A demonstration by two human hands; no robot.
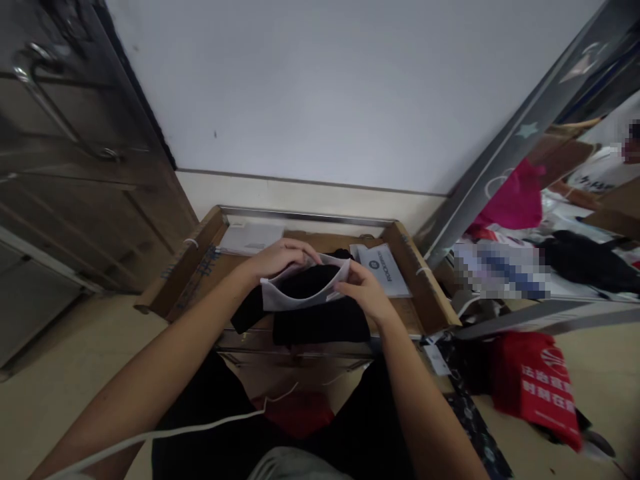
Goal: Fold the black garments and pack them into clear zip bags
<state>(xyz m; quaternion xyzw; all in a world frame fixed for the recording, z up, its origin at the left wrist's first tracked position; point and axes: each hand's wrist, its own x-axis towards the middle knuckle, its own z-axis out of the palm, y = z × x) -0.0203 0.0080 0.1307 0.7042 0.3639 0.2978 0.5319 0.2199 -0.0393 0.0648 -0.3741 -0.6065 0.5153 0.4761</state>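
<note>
A pale plastic pouch [287, 303] lies across the middle of the cardboard tray, its mouth spread wide toward me. Dark cloth [306, 281] shows inside it. My left hand [284, 259] is at the pouch's back left rim, fingers bent over the edge and partly hidden. On the right, my right hand [367, 292] pinches the pouch's right corner between thumb and fingers. Black fabric [320, 325] hangs below the pouch over the tray's front edge, and more of it sticks out to the left.
The cardboard tray [189, 288] has raised sides. White packets [250, 237] lie at its back left, and a printed packet [383, 268] at the right. A white cable [200, 427] crosses my left arm. A red bag [537, 383] is at right; another person is beyond the post.
</note>
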